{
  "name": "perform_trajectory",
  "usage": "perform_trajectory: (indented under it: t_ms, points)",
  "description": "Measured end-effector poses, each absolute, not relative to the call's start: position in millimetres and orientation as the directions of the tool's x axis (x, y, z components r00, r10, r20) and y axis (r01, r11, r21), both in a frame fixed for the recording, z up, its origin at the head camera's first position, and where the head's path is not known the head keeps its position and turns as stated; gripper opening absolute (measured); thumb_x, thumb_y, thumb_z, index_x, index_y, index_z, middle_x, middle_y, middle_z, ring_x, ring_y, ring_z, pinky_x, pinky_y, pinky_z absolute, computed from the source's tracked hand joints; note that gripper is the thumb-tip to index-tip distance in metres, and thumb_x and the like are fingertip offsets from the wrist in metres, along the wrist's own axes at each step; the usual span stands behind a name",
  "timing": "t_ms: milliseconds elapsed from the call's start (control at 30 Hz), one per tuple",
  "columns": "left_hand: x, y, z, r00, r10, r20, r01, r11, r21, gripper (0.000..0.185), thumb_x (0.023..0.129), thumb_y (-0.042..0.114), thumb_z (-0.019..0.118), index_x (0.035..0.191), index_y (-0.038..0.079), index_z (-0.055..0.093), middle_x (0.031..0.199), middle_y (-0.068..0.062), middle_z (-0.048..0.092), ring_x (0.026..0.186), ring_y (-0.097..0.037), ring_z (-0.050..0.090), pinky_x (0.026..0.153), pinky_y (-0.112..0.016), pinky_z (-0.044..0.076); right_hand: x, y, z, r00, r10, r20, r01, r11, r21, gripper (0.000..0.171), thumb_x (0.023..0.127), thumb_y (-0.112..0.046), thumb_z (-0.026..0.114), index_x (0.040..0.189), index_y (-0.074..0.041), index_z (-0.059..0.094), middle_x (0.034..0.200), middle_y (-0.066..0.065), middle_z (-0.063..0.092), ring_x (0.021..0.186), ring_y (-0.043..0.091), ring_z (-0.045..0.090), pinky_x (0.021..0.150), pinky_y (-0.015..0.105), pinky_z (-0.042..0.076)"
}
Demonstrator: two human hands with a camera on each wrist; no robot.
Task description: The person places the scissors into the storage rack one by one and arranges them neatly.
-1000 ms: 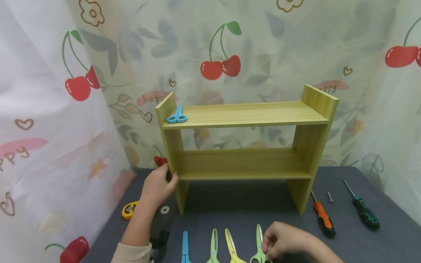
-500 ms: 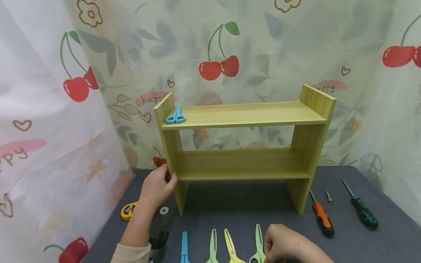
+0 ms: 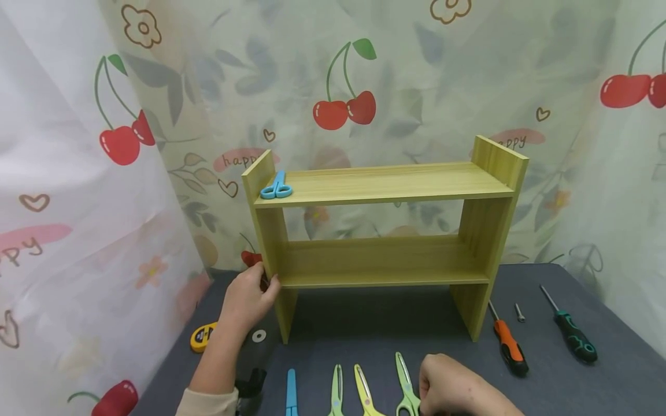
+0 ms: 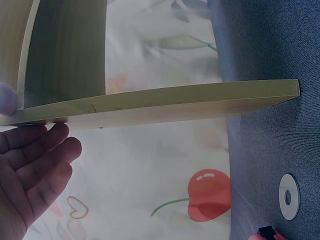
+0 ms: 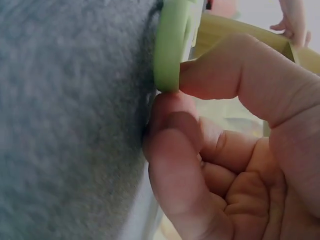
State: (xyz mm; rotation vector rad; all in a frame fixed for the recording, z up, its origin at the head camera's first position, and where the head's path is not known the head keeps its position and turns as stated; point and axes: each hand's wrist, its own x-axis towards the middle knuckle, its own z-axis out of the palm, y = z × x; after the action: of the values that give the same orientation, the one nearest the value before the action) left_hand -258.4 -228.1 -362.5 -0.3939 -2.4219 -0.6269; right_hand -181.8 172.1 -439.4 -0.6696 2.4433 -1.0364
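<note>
A two-tier wooden shelf stands on the dark table. My left hand grips its left side panel level with the lower board, thumb in front and fingers on the outer face. Low at the table's front, my right hand pinches a handle of light green scissors; the right wrist view shows thumb and fingertips at the green handle loop. Blue scissors lie at the left end of the top board. Blue scissors, other green scissors and yellow scissors lie in a row.
To the right lie an orange screwdriver, a bolt and a green-black screwdriver. A yellow tape measure, a washer and a black object are at the left. A patterned curtain hangs behind.
The green scissors at my right hand have turned, their tip swinging left. My right hand has shifted slightly, while my left hand keeps its grip on the shelf.
</note>
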Motion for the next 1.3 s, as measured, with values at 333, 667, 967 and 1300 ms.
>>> perform_trajectory:
  t_ms: [333, 667, 967, 1300]
  points:
    - [-258.4, -228.2, -361.8, -0.775, 0.134, 0.617, 0.415, 0.845, 0.338, 0.016, 0.094, 0.018, 0.065, 0.086, 0.007, 0.057, 0.069, -0.001, 0.051, 0.056, -0.015, 0.046, 0.055, -0.035, 0.042, -183.5, 178.6, -423.5, -0.816, -0.560, -0.144, -0.292, 0.614, -0.733, 0.013, 0.067, -0.001, 0.064, 0.061, -0.013, 0.066, 0.052, -0.012, 0.048, 0.046, 0.005, 0.039, 0.046, 0.023, 0.033]
    - [-258.7, -228.7, -362.2, -0.769, 0.137, 0.625, 0.422, 0.843, 0.335, 0.014, 0.094, 0.017, 0.065, 0.086, 0.007, 0.058, 0.070, -0.001, 0.052, 0.057, -0.014, 0.047, 0.055, -0.035, 0.042, -180.6, 192.6, -400.7, -0.816, -0.568, -0.108, -0.300, 0.576, -0.761, 0.013, 0.070, -0.002, 0.066, 0.068, -0.014, 0.068, 0.054, -0.009, 0.048, 0.046, 0.005, 0.043, 0.046, 0.023, 0.039]
    - [-259.4, -227.9, -362.7, -0.768, 0.136, 0.626, 0.420, 0.845, 0.331, 0.014, 0.093, 0.017, 0.066, 0.087, 0.006, 0.058, 0.070, -0.003, 0.053, 0.058, -0.015, 0.048, 0.055, -0.035, 0.043, -173.4, 208.8, -378.2, -0.811, -0.583, -0.052, -0.340, 0.541, -0.770, 0.016, 0.071, 0.002, 0.066, 0.072, -0.014, 0.069, 0.056, -0.010, 0.045, 0.049, 0.004, 0.036, 0.049, 0.024, 0.033]
    - [-258.9, -227.9, -362.8, -0.775, 0.128, 0.618, 0.412, 0.845, 0.341, 0.015, 0.094, 0.017, 0.066, 0.087, 0.006, 0.058, 0.070, -0.002, 0.052, 0.057, -0.015, 0.047, 0.055, -0.035, 0.042, -157.8, 224.4, -352.8, -0.838, -0.545, 0.010, -0.372, 0.558, -0.742, 0.018, 0.072, 0.002, 0.066, 0.075, -0.015, 0.066, 0.061, -0.011, 0.050, 0.054, 0.002, 0.041, 0.050, 0.024, 0.036]
